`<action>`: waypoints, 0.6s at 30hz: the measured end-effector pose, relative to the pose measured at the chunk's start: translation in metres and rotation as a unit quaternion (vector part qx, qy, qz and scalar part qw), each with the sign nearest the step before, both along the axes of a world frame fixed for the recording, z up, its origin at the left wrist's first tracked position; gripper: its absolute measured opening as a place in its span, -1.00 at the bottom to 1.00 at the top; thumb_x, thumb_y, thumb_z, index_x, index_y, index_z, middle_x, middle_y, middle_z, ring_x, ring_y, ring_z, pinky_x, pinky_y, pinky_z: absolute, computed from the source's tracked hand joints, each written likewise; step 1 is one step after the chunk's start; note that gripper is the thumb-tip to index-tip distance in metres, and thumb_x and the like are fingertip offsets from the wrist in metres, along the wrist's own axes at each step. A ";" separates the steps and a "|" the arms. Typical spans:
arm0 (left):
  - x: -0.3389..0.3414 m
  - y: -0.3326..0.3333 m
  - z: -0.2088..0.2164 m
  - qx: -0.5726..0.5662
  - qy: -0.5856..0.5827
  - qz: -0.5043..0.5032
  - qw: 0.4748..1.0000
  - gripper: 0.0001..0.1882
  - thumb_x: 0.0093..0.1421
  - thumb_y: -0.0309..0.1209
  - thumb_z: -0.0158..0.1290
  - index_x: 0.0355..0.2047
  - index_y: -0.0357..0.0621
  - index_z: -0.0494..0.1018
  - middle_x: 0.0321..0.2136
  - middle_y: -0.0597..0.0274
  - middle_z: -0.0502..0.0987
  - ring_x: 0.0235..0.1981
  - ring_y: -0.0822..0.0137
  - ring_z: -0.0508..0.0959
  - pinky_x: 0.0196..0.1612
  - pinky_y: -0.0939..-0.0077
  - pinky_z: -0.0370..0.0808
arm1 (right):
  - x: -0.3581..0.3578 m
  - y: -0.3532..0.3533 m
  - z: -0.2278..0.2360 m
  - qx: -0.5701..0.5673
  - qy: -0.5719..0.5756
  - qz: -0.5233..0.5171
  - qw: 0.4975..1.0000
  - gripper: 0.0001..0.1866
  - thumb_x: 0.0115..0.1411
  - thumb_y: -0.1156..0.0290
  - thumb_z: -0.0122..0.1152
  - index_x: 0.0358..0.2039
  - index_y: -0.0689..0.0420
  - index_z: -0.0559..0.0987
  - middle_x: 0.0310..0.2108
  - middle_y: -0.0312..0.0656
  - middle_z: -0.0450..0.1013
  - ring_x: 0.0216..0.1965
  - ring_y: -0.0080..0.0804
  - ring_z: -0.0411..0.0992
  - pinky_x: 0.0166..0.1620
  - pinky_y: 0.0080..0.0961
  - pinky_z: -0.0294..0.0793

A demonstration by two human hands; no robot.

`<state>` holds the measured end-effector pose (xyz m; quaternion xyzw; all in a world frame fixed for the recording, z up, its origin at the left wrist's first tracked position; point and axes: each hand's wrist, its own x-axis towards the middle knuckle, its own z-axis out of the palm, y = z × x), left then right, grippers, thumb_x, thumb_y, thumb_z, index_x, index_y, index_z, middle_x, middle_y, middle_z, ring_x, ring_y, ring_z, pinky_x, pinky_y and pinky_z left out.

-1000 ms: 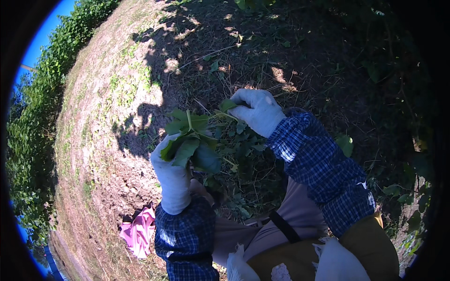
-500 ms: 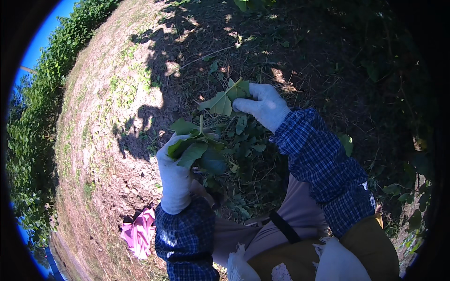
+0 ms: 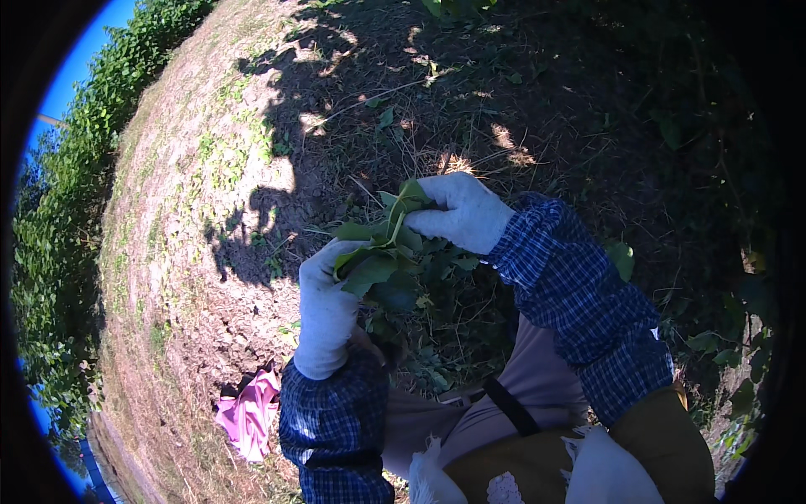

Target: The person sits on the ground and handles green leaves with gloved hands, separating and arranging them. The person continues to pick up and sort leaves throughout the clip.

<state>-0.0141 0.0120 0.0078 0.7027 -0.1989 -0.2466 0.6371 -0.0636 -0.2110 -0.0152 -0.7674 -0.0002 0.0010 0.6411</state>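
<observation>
Both my hands wear pale gloves, and blue plaid sleeves cover the forearms. My left hand [image 3: 323, 302] is closed around a bunch of broad green leaves [image 3: 372, 270], which fan out above and to the right of the fingers. My right hand [image 3: 462, 210] pinches a lobed green leaf [image 3: 410, 198] between thumb and fingers. That leaf meets the top of the bunch, its stalk lying against the other leaves. The glove and leaves hide the left fingertips.
Dry grass and cut greenery [image 3: 445, 311] cover the shaded ground below my hands. A pink cloth [image 3: 250, 416] lies on sunlit soil at the lower left. A row of leafy vines [image 3: 59, 277] runs along the far left. Darker foliage [image 3: 621, 260] hangs at the right.
My right hand has moved down and slightly left, carrying its leaf to the bunch. My left hand has shifted a little to the right, still holding the leaves.
</observation>
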 end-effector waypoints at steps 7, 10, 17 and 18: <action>-0.009 -0.004 0.012 -0.020 -0.010 0.010 1.000 -0.81 0.14 -0.59 0.19 -0.21 -0.34 0.61 -0.33 0.19 0.67 -0.35 0.44 0.63 -0.24 0.59 0.54 | 0.000 -0.010 0.010 -0.131 0.022 -0.143 0.981 -0.81 0.27 0.38 0.26 -0.17 0.19 0.64 -0.34 -0.15 0.60 -0.33 -0.38 0.55 -0.17 -0.37 0.58; -0.008 -0.003 0.011 0.011 -0.010 0.005 1.000 -0.81 0.13 -0.58 0.18 -0.22 -0.35 0.61 -0.34 0.16 0.68 -0.33 0.42 0.64 -0.22 0.57 0.56 | 0.001 -0.012 0.005 -0.120 0.013 -0.179 0.976 -0.83 0.29 0.41 0.24 -0.16 0.19 0.64 -0.33 -0.15 0.60 -0.34 -0.42 0.54 -0.19 -0.40 0.58; -0.006 0.002 0.010 -0.030 -0.007 0.023 0.999 -0.79 0.16 -0.57 0.16 -0.19 -0.37 0.60 -0.33 0.10 0.68 -0.31 0.35 0.66 -0.21 0.54 0.57 | 0.007 -0.032 0.005 0.125 0.030 -0.233 0.964 -0.74 0.32 0.41 0.23 -0.03 0.24 0.61 -0.19 -0.20 0.61 -0.22 -0.50 0.56 -0.13 -0.51 0.63; -0.006 0.000 0.011 -0.052 0.015 0.034 0.998 -0.79 0.14 -0.59 0.18 -0.19 -0.36 0.60 -0.34 0.13 0.69 -0.33 0.38 0.66 -0.22 0.56 0.56 | 0.005 -0.031 0.004 0.148 0.048 -0.195 0.968 -0.73 0.31 0.40 0.24 -0.02 0.23 0.61 -0.18 -0.20 0.60 -0.20 -0.50 0.56 -0.12 -0.52 0.63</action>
